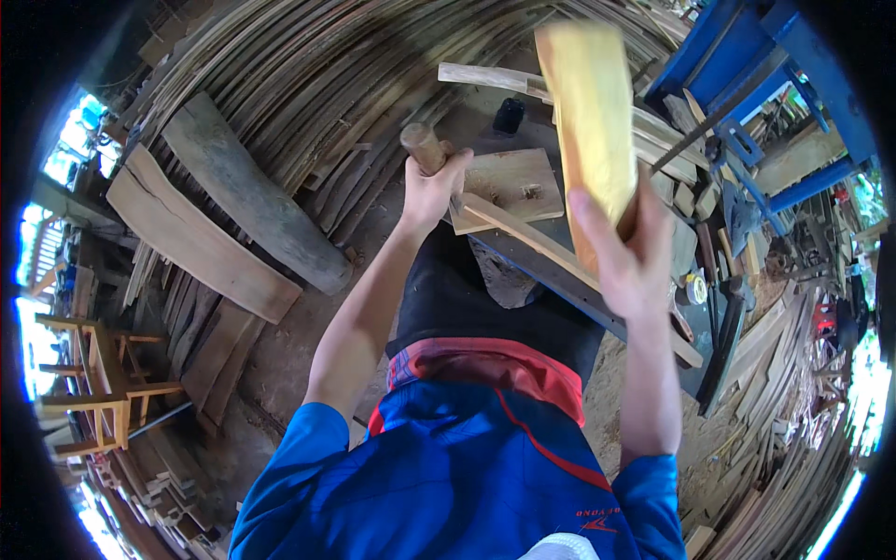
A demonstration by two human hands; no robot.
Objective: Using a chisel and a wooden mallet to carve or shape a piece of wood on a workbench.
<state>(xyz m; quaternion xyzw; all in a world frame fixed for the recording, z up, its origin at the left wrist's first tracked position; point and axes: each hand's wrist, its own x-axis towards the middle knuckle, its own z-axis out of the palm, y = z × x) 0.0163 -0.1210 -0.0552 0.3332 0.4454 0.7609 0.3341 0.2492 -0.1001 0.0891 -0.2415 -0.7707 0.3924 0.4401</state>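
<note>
My left hand (431, 194) is closed around the round wooden handle of a chisel (422, 146). Its lower part is mostly hidden by my fingers, above the left edge of a flat wooden board (509, 170). Shavings and a small dark spot show on that board. Raised on the right, my right hand (637, 247) grips the lower end of a long, thick yellowish wooden block (593, 112), which is blurred by motion. A narrow wooden strip (532, 238) runs from beside the board toward my right hand, lying along a dark bench (583, 301).
Long stacked planks (280, 89) fill the back and left. Two broad slabs (201, 233) (252, 187) lean at the left, near a wooden stool frame (107, 383). A blue metal machine (775, 93) stands at the far right. A tape roll (695, 287) and tools lie right of the bench.
</note>
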